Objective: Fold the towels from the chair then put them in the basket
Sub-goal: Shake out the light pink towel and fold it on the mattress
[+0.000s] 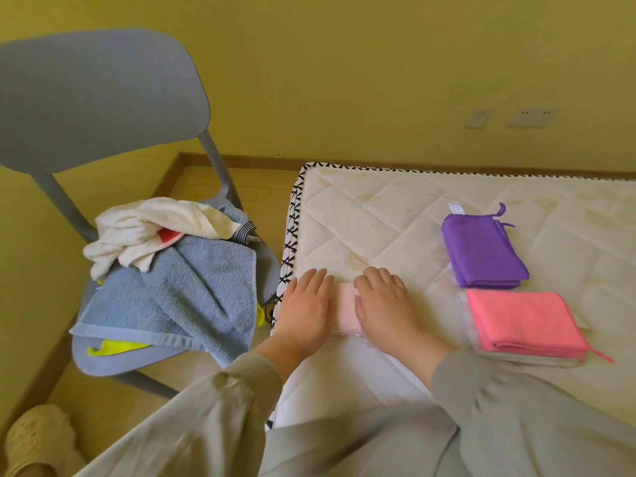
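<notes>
Pale pink towel pressed flat on mattress by left hand and right hand, fingers spread wide, gripping nothing, likely to set the fold

Single head-worn view, angled forward and down (wide-angle), close over mattress, chair at left

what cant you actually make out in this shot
- Pale pink towel, head view: mostly under the left hand and right hand, so its fold is unclear.
- Basket: not in the frame.
- Yellow cloth on the chair: buried under the blue towel.
- Grey cloth under the coral towel: only its edges show.
</notes>
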A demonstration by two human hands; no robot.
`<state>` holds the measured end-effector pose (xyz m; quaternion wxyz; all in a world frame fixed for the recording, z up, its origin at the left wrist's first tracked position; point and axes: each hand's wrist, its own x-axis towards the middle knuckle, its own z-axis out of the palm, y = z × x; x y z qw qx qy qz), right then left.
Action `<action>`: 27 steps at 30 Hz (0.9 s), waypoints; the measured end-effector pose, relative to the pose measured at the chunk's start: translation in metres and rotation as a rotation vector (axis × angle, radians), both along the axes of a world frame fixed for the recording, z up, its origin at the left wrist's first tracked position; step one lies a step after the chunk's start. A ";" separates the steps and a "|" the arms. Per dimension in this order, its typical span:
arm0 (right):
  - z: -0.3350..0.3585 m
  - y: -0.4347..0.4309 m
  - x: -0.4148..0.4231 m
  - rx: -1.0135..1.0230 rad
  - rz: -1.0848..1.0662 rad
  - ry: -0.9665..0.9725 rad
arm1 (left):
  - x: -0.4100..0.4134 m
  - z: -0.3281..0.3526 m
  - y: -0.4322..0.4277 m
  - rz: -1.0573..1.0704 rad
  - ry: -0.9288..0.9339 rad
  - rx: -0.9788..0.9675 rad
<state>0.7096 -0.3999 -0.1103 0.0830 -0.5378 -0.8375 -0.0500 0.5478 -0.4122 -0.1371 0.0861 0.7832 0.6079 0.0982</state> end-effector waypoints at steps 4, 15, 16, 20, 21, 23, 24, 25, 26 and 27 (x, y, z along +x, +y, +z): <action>-0.033 0.003 0.017 -0.444 -0.089 -0.115 | -0.001 -0.026 0.000 0.013 0.120 -0.116; -0.050 0.015 0.043 -0.627 -0.188 0.064 | -0.019 -0.030 0.008 -0.022 0.087 -0.206; -0.048 0.017 0.046 -0.633 -0.200 0.142 | -0.021 -0.027 0.010 -0.014 0.058 -0.202; -0.036 0.019 0.053 -0.681 -0.298 0.575 | -0.021 -0.007 0.022 0.084 -0.099 -0.244; -0.033 0.019 0.054 -0.713 -0.331 0.663 | -0.021 -0.002 0.024 0.106 -0.108 -0.277; -0.030 0.018 0.056 -0.781 -0.397 0.819 | -0.026 0.008 0.025 0.116 -0.097 -0.366; -0.028 0.017 0.057 -0.810 -0.425 0.883 | -0.028 0.013 0.024 0.111 -0.092 -0.420; -0.026 0.016 0.057 -0.830 -0.448 0.930 | -0.030 0.018 0.023 0.106 -0.088 -0.469; -0.024 0.015 0.056 -0.844 -0.470 0.963 | -0.031 0.023 0.021 0.107 -0.093 -0.509; -0.023 0.015 0.055 -0.856 -0.489 0.984 | -0.032 0.026 0.019 0.116 -0.107 -0.543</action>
